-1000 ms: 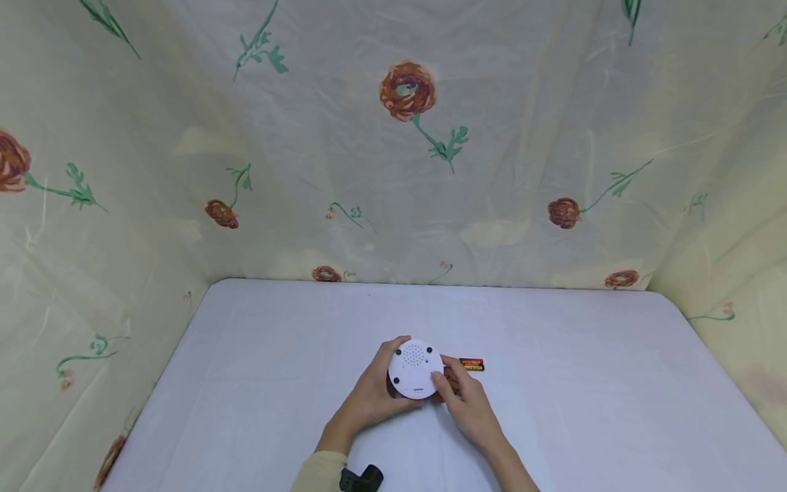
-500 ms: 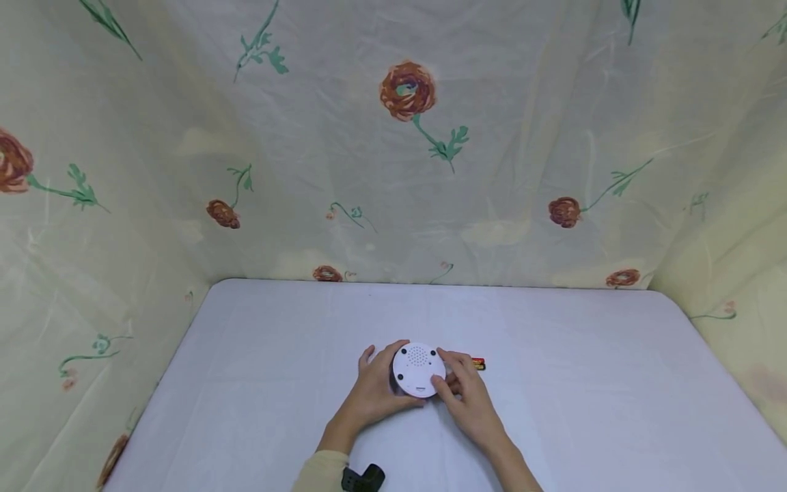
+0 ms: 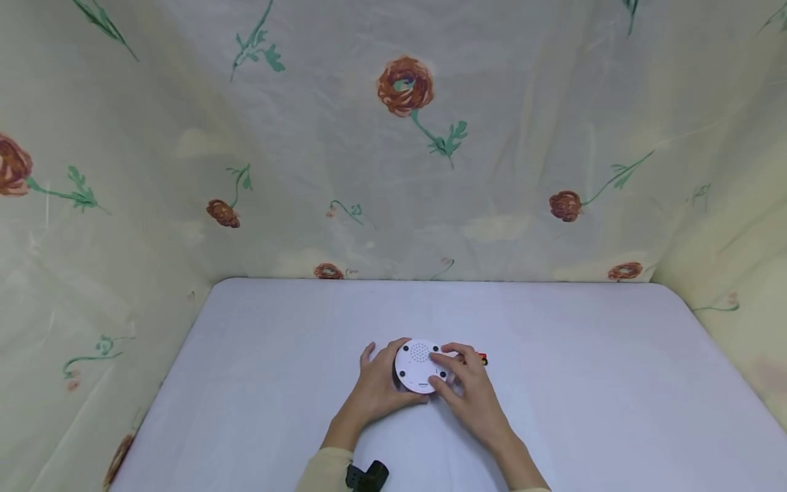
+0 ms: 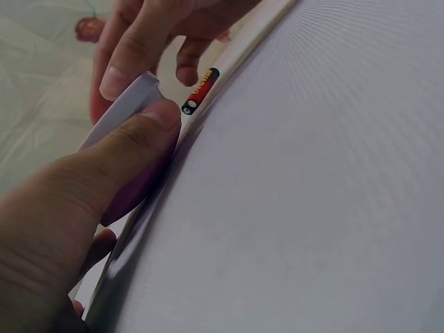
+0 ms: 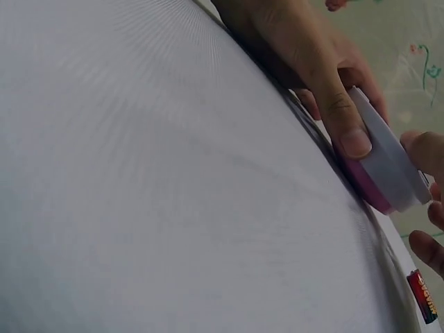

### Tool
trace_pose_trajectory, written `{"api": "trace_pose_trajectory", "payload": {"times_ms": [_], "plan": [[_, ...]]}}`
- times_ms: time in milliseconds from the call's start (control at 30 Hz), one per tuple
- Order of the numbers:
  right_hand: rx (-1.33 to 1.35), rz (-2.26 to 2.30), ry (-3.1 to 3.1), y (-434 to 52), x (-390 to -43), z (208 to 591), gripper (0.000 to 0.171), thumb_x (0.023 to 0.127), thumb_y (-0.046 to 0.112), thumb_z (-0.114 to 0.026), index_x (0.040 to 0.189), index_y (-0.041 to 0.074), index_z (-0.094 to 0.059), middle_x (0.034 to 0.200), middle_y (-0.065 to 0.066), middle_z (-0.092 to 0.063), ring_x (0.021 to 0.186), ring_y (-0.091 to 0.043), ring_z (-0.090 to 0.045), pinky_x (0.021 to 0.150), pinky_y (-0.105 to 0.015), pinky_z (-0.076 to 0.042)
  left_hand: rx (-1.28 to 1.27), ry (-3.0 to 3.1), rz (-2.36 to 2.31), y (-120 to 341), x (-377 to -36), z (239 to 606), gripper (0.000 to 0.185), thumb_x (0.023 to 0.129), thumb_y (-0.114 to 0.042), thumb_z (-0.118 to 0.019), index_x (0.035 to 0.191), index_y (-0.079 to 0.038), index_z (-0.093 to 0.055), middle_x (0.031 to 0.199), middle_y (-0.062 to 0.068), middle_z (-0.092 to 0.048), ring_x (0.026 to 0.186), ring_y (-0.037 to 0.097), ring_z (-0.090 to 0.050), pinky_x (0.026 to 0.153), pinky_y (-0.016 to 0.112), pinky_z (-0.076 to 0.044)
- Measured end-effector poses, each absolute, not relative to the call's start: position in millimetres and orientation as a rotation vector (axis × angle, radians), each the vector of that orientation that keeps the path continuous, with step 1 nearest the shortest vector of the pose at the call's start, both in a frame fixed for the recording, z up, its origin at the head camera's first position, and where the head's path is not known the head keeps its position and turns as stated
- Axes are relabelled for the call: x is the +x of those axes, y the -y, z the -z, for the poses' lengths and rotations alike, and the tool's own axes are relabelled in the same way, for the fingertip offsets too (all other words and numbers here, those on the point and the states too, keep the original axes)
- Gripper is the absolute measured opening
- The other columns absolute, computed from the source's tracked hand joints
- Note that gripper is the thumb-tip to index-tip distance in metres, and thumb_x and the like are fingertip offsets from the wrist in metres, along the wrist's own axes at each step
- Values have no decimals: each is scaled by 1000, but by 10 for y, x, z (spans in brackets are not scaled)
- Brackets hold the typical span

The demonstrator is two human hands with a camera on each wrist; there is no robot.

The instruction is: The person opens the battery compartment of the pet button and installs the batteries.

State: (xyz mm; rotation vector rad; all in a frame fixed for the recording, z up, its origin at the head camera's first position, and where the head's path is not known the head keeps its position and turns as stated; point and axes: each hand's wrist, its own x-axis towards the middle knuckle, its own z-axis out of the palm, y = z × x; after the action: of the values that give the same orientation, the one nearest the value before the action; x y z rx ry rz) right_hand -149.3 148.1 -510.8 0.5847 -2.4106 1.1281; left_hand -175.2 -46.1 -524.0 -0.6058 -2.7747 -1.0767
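Note:
A round white device (image 3: 418, 369) with a cluster of small speaker holes and black feet lies face down in my hands. A purple part shows on its underside in both wrist views. My left hand (image 3: 374, 388) grips it around the left side, the thumb (image 4: 149, 125) on the near edge. My right hand (image 3: 472, 395) reaches over from the right, thumb and index fingertips touching the white face. Its other fingers are loosely bent beside the rim. Right behind that hand lies a red and black battery (image 4: 201, 91), mostly hidden in the head view.
A white table (image 3: 277, 342) spreads around the hands. Flower-printed curtain cloth (image 3: 479, 205) stands behind it and at both sides. A black strapped camera (image 3: 371, 476) sits on the left wrist.
The right index finger has moved from the device's rim onto its face, and the thumb has shifted, uncovering another black foot. The right hand now covers more of the battery.

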Motion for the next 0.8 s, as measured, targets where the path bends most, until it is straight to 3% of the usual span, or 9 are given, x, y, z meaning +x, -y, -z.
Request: {"api": "trace_pose_trajectory", "payload": {"times_ms": [100,233,500,800], "plan": [[625,-1062,2384,-1484,-1494,5085,34,74,11,-78,107,13,-69,116,-9,-56,106,-21,-50,91,-29,-37,-598,2775,1088,449,-1756,5231,99,60,-55,-82,141,-18,-38,132,1,-58,123,16,-54,115,54,-13],[661,-1024,2406,-1477,-1481,5034,31,76,14,-78,105,13,-70,113,-7,-58,109,-22,-49,94,-31,-36,-588,2774,1074,448,-1752,5218,97,61,-55,-82,141,-19,-39,134,0,-57,125,16,-52,115,53,-13],[795,-702,2575,-1510,-1529,4790,22,80,25,-75,100,15,-71,108,2,-61,104,-15,-52,83,-36,-49,-589,2776,1066,447,-1748,5226,97,62,-56,-81,141,-18,-39,134,1,-57,125,16,-53,115,53,-14],[1057,-325,2667,-1484,-1661,4516,22,81,30,-74,95,13,-71,99,4,-62,89,-11,-57,74,-29,-53,-602,2758,1067,457,-1757,5240,97,62,-57,-80,141,-18,-38,133,-1,-57,124,15,-53,115,53,-14]]}}
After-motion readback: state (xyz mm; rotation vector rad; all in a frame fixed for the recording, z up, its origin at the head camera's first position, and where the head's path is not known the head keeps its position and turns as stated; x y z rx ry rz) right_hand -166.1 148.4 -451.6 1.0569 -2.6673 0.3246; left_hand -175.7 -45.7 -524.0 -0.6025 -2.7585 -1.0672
